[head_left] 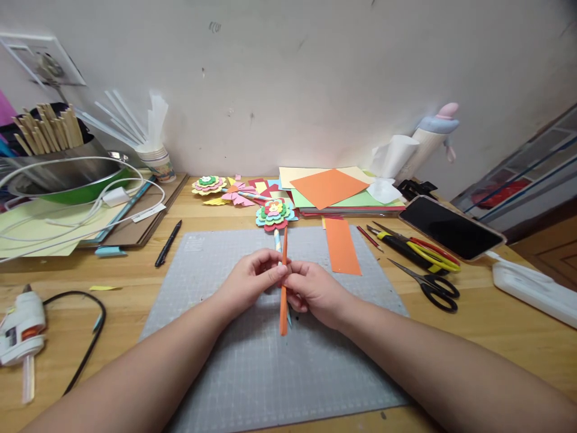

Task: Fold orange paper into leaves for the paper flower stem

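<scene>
Both hands meet over the grey cutting mat (252, 361). My left hand (250, 279) and my right hand (311, 291) are closed in a pinch on a narrow orange paper strip (283, 300), which runs upright from the mat toward a paper flower (274, 214). A thin pale blue stick (278, 240) lies alongside the strip, partly hidden behind my fingers. A wider orange paper strip (342, 246) lies flat on the mat's far right corner.
Black scissors (433, 285), a yellow-handled cutter (419, 246) and a phone (451, 227) lie to the right. A stack of coloured paper (333, 189) sits at the back. A black pen (168, 243), a glue gun (20, 331) and cables lie left.
</scene>
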A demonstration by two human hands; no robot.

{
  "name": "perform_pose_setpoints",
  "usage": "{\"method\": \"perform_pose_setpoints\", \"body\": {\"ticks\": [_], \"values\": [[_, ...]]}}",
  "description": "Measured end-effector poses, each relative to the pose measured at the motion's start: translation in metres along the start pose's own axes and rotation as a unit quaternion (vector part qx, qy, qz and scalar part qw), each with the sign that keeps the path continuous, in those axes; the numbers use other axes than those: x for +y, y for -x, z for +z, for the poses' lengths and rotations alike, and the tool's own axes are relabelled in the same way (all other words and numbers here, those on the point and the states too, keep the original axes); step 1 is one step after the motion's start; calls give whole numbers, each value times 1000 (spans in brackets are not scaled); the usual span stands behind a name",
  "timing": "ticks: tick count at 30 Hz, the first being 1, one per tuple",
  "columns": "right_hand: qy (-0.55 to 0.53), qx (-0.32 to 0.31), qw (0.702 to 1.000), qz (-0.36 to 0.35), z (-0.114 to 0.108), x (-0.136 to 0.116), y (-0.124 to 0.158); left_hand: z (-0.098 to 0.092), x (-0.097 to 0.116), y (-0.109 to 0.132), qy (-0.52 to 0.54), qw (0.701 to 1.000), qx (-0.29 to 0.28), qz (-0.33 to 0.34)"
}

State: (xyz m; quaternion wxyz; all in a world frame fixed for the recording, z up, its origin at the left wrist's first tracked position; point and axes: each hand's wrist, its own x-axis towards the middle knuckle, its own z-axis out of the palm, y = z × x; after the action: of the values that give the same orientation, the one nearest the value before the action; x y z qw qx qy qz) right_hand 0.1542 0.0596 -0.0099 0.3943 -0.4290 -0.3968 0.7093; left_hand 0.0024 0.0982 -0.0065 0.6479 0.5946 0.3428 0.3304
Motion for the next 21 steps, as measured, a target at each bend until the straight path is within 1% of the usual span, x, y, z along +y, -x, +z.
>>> {"method": "perform_pose_setpoints", "body": {"ticks": [2,4,6,8,10,13,18,21], "values": [[2,-3,1000,7,3,-1,3,1,2,1,8,1000,-7,-4],[8,3,1000,7,6,-2,6,3,3,2,21,1000,6,-6],[12,11,1000,6,7,-2,6,5,3,3,27,999,37,1],[9,13,1000,21,6,-2,6,5,3,2,28,997,72,15],[-5,20,999,32,5,-2,4,5,3,1,30,995,94,21],[-53,19,998,33,2,-3,2,4,4,0,39,994,97,20],[-128,-34,989,59,0,-4,2,3,2,0,61,994,89,17],[-153,-45,985,69,-1,-5,2,2,0,-1,78,994,78,13]]}}
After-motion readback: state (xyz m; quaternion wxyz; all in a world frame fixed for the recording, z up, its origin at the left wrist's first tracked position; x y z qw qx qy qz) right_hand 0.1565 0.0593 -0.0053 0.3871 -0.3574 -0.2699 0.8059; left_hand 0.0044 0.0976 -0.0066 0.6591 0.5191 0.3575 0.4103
